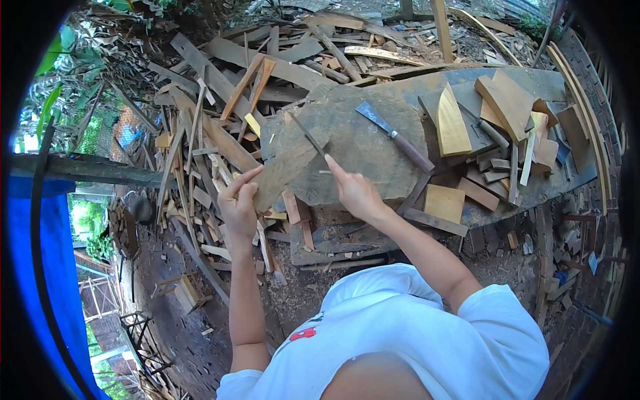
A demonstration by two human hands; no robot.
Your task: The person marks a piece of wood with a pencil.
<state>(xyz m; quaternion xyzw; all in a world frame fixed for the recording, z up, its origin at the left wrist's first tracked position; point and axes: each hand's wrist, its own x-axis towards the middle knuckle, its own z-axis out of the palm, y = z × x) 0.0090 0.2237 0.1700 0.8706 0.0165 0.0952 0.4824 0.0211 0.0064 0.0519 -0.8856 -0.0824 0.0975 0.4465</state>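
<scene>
My left hand [240,203] pinches the near left edge of a flat brown wooden board [287,175], which lies tilted over the worn work block [383,170]. My right hand [359,193] is closed round a thin, dark, narrow tool [307,133], its index finger stretched along it. The tool's far end points up and left past the board's far edge. On the block to the right rests a chisel-like blade with a wooden handle [412,152]. A small pale strip lies just left of my right fingers.
Wood blocks and offcuts [503,107], with another handled tool [492,132], cover the bench's right side. A pale pointed piece [452,123] lies nearer. Scrap planks [267,63] pile up behind and left. A blue tarp [53,280] hangs at far left.
</scene>
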